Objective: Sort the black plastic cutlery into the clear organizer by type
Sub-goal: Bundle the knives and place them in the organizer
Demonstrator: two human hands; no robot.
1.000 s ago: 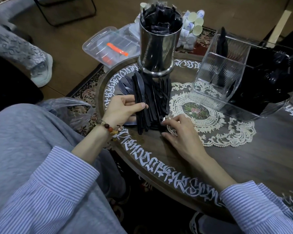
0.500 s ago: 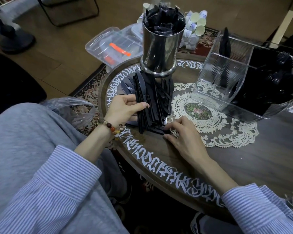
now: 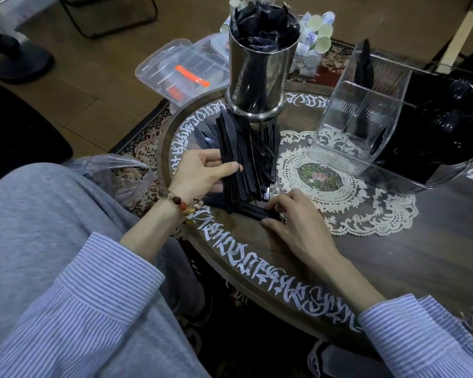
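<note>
My left hand (image 3: 202, 170) grips a stack of black plastic knives (image 3: 230, 148) held on edge on the round table, thumb across the stack. A loose pile of black cutlery (image 3: 260, 159) lies fanned beside it. My right hand (image 3: 295, 225) pinches the end of a black piece (image 3: 254, 210) lying flat near the table's front edge. The clear organizer (image 3: 363, 124) stands at the right; its left compartment holds a few black pieces, and its right compartments are full of black cutlery (image 3: 443, 126).
A steel cup (image 3: 260, 77) stuffed with black wrappers stands just behind the pile. A lace doily (image 3: 347, 203) lies mid-table. A clear lidded box (image 3: 183, 69) and small cups (image 3: 317, 36) sit on the floor beyond. A plastic bag (image 3: 115, 173) rests by my knee.
My right hand has closed its fingers on the flat black piece near the table edge. My left hand keeps its hold on the knife stack. The view shifted slightly.
</note>
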